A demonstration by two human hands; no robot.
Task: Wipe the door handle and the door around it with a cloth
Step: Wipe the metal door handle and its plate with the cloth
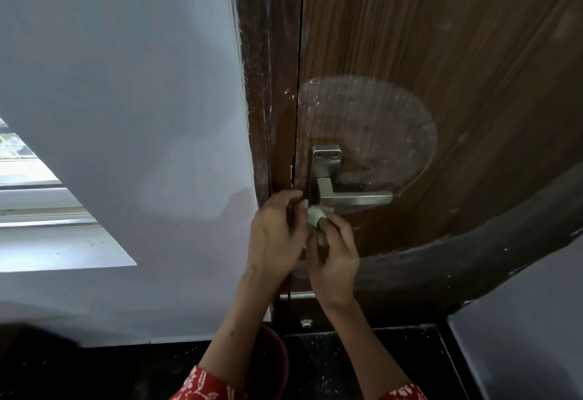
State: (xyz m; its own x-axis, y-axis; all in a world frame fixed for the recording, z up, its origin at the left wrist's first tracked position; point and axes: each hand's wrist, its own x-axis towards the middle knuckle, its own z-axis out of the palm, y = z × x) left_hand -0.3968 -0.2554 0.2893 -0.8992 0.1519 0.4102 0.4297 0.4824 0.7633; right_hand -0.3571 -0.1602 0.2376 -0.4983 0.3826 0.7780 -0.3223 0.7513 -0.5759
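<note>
Your two hands meet just below the handle (353, 199) on the brown door (457, 52), with a small, pale cloth (315, 219) bunched between them. Your right hand (334, 260) has its grip closed around the wad, fingers curled over it. Your left hand (277, 235) is half curled beside it, thumb and fingertips touching the top of the cloth near the door's edge; whether it pinches the cloth or only steadies it cannot be told. The cloth sits just under the inner end of the lever, close to the steel plate (326, 161), but no contact with the metal shows.

A hazy, rounded patch (378, 122) spreads across the wood above and to the right of the handle. It reads as a smear from wiping, or film not yet dried, so part of the panel seems to have had a pass. The lever and plate look dull and streak-free, though their state is hard to judge. The door below the handle and the paint-flecked frame (262, 84) show no such mark and likely remain to be done. You appear to be regathering the cloth mid-task, about halfway through.
</note>
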